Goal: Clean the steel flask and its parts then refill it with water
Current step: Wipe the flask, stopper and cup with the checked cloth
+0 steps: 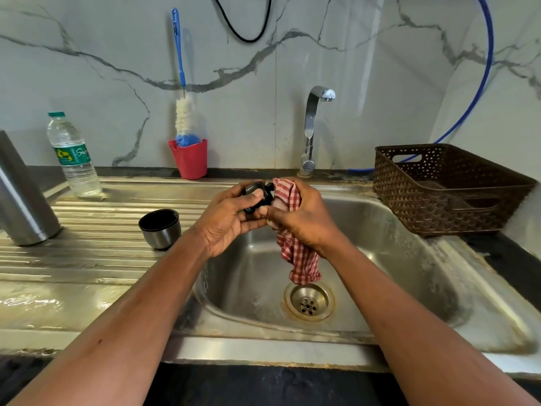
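Observation:
Above the sink basin [380, 259], my left hand [231, 221] grips a black flask stopper [257, 191]. My right hand [304, 218] holds a red-and-white checked cloth [295, 253] against the stopper; the cloth's loose end hangs down toward the drain [308, 301]. The steel flask body [20, 197] stands at the far left on the ribbed drainboard [87, 230]. The flask's steel cup [159, 228], black inside, sits mouth-up on the drainboard left of my hands. A clear plastic water bottle [73, 156] with a green cap stands behind it.
A chrome tap [311, 127] rises behind the basin; no water runs from it. A red cup [188, 158] holding a blue-handled bottle brush [183, 112] stands by the wall. A brown plastic basket [439, 189] sits at the right. A blue hose [480, 83] hangs along the wall.

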